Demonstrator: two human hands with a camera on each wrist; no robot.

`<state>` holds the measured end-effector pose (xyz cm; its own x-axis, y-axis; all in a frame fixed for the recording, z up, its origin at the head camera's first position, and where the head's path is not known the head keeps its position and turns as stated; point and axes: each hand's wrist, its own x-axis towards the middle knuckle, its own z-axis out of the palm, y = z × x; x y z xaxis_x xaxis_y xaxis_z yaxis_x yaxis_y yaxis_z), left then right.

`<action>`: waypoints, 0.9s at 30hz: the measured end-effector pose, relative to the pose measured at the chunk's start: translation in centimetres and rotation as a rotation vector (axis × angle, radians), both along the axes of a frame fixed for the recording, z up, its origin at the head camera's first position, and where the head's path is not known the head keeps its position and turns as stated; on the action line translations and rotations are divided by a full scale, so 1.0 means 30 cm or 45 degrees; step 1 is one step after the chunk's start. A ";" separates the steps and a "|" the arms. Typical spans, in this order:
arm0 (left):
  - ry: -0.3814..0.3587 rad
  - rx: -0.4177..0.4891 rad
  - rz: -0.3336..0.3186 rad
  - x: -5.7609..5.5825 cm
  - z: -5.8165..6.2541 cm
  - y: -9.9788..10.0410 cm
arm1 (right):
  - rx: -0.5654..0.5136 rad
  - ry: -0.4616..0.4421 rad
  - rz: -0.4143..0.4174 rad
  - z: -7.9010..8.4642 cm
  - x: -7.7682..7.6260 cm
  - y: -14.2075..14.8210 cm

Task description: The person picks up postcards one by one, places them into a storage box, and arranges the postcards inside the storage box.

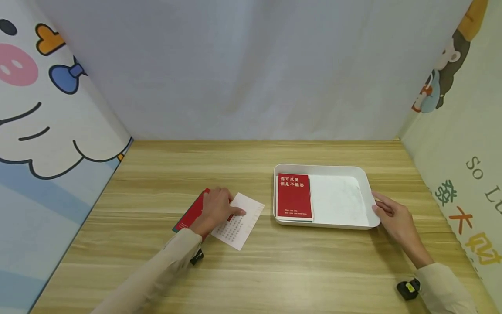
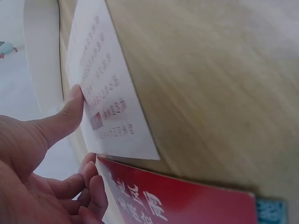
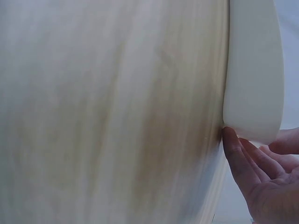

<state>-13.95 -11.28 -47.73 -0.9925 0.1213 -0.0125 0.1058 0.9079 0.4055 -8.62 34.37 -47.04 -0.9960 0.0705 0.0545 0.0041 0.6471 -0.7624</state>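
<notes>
My left hand (image 1: 215, 208) is over two cards left of the tray. Its thumb lies on a white card (image 1: 247, 218) printed with rows of small characters, and its curled fingertips meet that card's edge. Beside it lies a red card (image 1: 194, 215), partly covered by the hand; white characters show on this red card (image 2: 182, 193) in the left wrist view. My right hand (image 1: 398, 220) holds the right end of a white tray (image 1: 325, 226), thumb at the rim and fingers against the outer wall. Inside the tray, at its left, a red card (image 1: 295, 198) tops a small stack.
The wooden table (image 1: 306, 270) meets a pale curtain (image 1: 266, 74) at the back. Printed panels stand at the left and right. A small black object (image 1: 408, 288) with a yellow-green mark is by the right sleeve.
</notes>
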 end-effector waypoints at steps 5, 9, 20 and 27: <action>-0.058 0.054 0.029 -0.010 0.004 -0.002 | -0.007 0.007 0.003 0.002 -0.001 0.000; -0.105 0.136 0.044 -0.008 0.005 -0.010 | -0.005 -0.002 -0.002 0.003 0.002 0.000; -0.122 0.419 0.073 -0.002 0.035 -0.045 | 0.000 -0.017 0.006 0.010 0.002 0.003; -0.175 0.522 0.024 -0.013 0.044 -0.081 | -0.007 -0.009 0.019 0.012 0.004 0.004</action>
